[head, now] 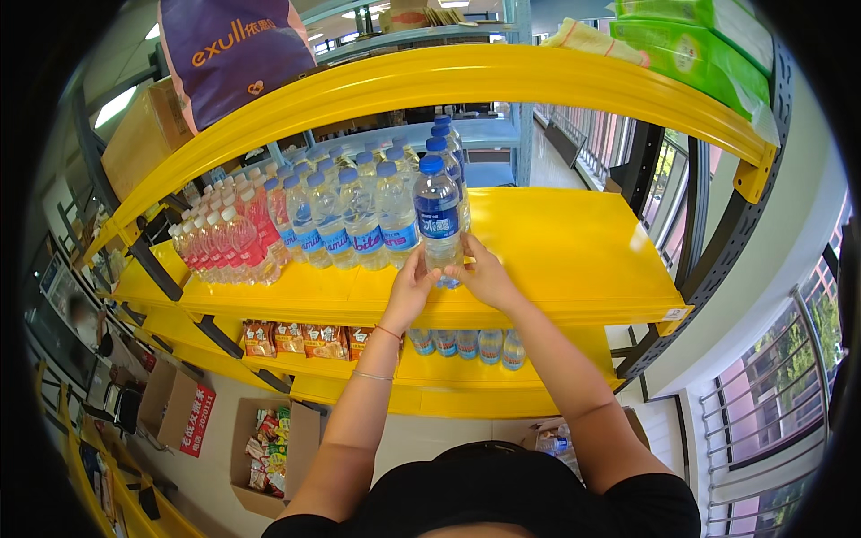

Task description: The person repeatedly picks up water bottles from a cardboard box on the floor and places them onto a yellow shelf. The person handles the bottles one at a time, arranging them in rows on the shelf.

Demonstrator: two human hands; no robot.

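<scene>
Both my left hand (pixel 411 282) and my right hand (pixel 483 272) are closed around the lower part of a clear plastic water bottle (pixel 438 212) with a blue cap and dark blue label. It stands upright at the front of a row of like bottles (pixel 440 138) on the yellow metal shelf (pixel 565 249). Directly left of it are rows of bottles with light blue labels (pixel 366 225), and further left several white-capped bottles with pink labels (pixel 229 235). Whether the held bottle's base touches the shelf cannot be told.
A yellow shelf beam (pixel 471 74) crosses above, carrying a purple bag (pixel 235 60) and green packs (pixel 693 64). The lower tier holds noodle packets (pixel 326 341) and water bottles (pixel 467 344). Cardboard boxes (pixel 306 444) stand on the floor. A person (pixel 87 323) is at far left.
</scene>
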